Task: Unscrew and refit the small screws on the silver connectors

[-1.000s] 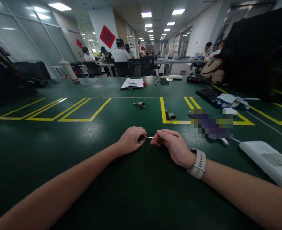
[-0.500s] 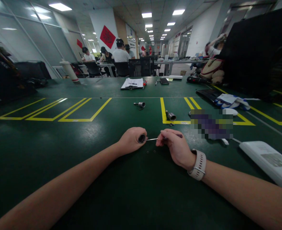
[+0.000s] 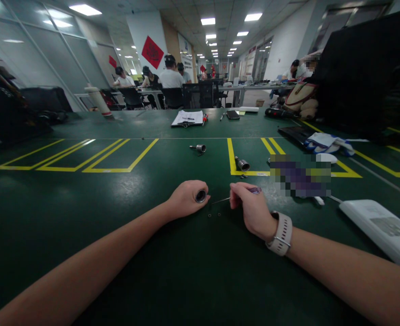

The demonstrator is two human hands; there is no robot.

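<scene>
My left hand (image 3: 187, 198) is wrapped round a metal socket-like cylinder (image 3: 200, 196), its hollow round end facing me. My right hand (image 3: 249, 203), with a pale watch strap at the wrist, grips a thin screwdriver (image 3: 255, 190) by its purplish handle. The bare shaft points left toward the cylinder, its tip apart from it. Below the tip, two tiny dark rings (image 3: 209, 215) lie on the green table (image 3: 172, 280). Farther off are one metal cylinder with a stem (image 3: 200, 148) and another similar part (image 3: 243, 164), with small dark pieces (image 3: 243, 176) beside it.
Yellow tape (image 3: 106, 170) marks boxes on the table. A clipboard with paper (image 3: 188, 118) and a black phone-like object (image 3: 233, 115) lie at the back. To the right are gloves (image 3: 329, 144) and a white box-shaped device (image 3: 379, 228). People sit at tables beyond.
My right hand has drawn the screwdriver back to the right, so its tip has come away from the cylinder and points lower. My left hand has stayed in place.
</scene>
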